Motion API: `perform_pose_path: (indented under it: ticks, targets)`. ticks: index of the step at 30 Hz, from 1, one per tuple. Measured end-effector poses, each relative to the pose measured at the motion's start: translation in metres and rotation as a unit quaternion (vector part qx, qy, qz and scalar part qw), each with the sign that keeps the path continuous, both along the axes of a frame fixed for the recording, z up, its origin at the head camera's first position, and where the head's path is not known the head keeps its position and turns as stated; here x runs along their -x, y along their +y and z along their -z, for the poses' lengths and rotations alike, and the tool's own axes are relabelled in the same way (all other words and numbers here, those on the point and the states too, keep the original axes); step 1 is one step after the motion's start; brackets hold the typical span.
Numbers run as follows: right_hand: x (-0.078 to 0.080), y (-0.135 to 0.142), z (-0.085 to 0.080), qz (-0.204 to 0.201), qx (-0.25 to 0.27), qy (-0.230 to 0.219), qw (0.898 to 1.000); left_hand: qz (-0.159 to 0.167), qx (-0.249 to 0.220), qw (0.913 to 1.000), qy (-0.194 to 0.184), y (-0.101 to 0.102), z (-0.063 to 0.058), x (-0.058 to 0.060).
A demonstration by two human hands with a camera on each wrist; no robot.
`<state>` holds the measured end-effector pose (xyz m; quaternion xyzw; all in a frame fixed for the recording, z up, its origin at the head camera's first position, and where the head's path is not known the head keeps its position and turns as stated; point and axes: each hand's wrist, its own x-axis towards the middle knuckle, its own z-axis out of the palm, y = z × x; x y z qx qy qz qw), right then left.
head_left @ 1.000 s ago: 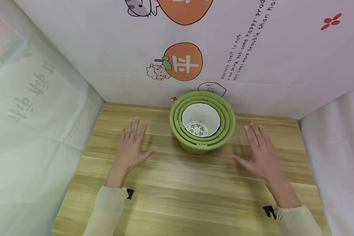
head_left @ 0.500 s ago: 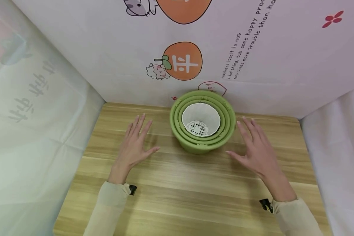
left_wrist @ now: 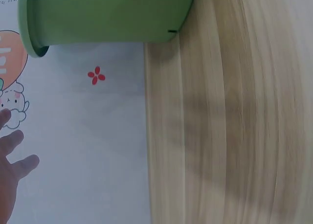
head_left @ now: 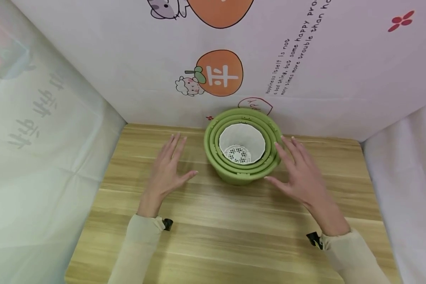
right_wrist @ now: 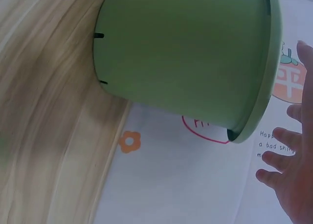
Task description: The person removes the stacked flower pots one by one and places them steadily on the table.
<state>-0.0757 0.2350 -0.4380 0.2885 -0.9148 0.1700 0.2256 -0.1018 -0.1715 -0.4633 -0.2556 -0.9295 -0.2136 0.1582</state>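
Note:
A green flower pot [head_left: 230, 176] stands upright at the back of the table in the head view. Smaller green pots are nested in it, and a white pot [head_left: 241, 134] with a perforated bottom sits innermost. My left hand [head_left: 166, 169] is left of the stack, fingers spread and apart from it. On the other side, my right hand [head_left: 301, 173] has its fingers spread close by the rim; whether they touch it I cannot tell. Both wrist views show the outer green wall [left_wrist: 107, 16] from the side, with small slots near its base.
The wood-grain table [head_left: 213, 236] ends at a white printed backdrop [head_left: 135, 67], which the stack stands close to. White cloth walls rise at the left [head_left: 49, 177] and right [head_left: 404, 189]. Dark straps show at both sleeve cuffs.
Both hands have moved inward and slightly forward towards the pots; the right has come nearer to the rim than the left. The stack has not moved.

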Motion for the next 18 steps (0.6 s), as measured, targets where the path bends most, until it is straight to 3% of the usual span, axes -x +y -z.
perform_pose_path:
  ticks: [8,18]
  targets:
    - [0.005,-0.01,-0.003,-0.011,-0.011,-0.017,1.0,0.004,-0.021,0.9998,0.004,0.012,0.001,0.002]
    - [0.018,-0.021,-0.012,-0.031,-0.013,-0.022,0.999,0.032,-0.038,0.9987,-0.001,0.024,0.0,0.011]
